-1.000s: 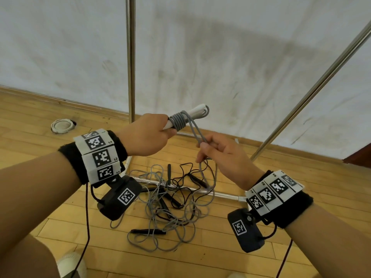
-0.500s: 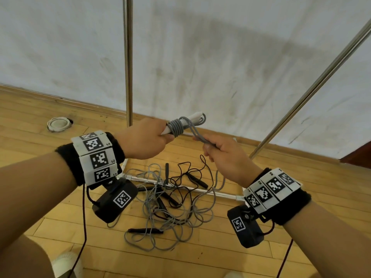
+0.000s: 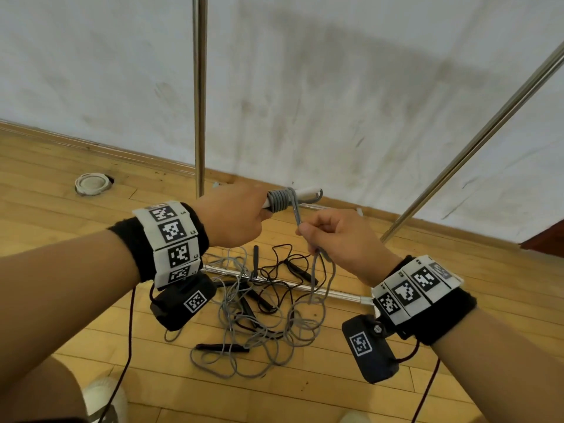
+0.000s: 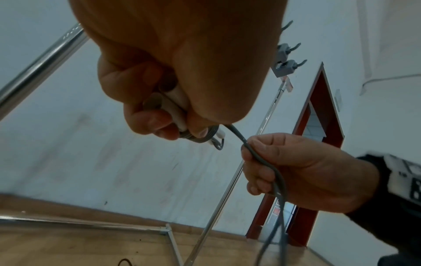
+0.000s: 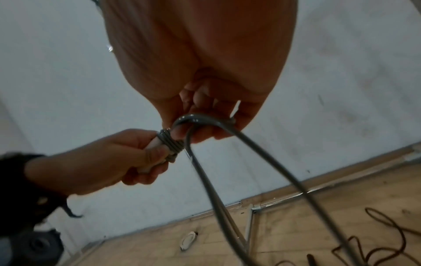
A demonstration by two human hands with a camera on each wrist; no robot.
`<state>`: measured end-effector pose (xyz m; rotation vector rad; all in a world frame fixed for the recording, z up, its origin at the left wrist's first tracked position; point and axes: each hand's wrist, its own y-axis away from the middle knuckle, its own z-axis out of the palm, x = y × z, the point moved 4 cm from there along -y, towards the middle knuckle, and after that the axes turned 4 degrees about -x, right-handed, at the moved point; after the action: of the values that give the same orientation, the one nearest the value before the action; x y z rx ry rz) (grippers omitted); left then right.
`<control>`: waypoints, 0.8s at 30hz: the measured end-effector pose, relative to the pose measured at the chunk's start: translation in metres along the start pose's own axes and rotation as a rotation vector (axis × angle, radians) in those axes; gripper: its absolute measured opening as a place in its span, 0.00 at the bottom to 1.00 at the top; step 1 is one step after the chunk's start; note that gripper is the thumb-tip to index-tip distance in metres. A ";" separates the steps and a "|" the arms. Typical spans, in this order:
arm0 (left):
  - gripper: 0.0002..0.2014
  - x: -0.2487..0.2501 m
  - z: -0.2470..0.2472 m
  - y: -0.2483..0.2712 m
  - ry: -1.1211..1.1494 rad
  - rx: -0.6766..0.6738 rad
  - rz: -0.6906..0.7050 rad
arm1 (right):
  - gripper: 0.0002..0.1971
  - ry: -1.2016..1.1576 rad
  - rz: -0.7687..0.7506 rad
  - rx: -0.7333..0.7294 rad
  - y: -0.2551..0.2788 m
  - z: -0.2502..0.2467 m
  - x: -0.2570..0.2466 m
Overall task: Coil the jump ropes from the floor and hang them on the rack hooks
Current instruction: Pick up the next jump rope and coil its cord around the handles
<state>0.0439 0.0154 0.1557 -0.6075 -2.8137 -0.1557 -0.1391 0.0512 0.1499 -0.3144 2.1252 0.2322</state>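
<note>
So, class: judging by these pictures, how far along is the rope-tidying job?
Done: several grey turns sit wound around the white handles. In hand: left hand grips those handles; right hand pinches the doubled grey cord. Left: the floor tangle of grey and black ropes, and hanging on the hooks.

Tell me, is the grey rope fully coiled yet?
Not yet. A few turns of the grey rope wrap the white handles; most lies loose on the floor.
</note>
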 end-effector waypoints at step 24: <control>0.09 0.017 -0.024 0.031 0.791 -0.402 0.214 | 0.14 -0.091 -0.059 -0.232 0.003 -0.001 0.032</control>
<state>0.0474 0.0465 0.1852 -0.7224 -1.9468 -0.7470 -0.1576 0.0491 0.1232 -0.4922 1.9983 0.4523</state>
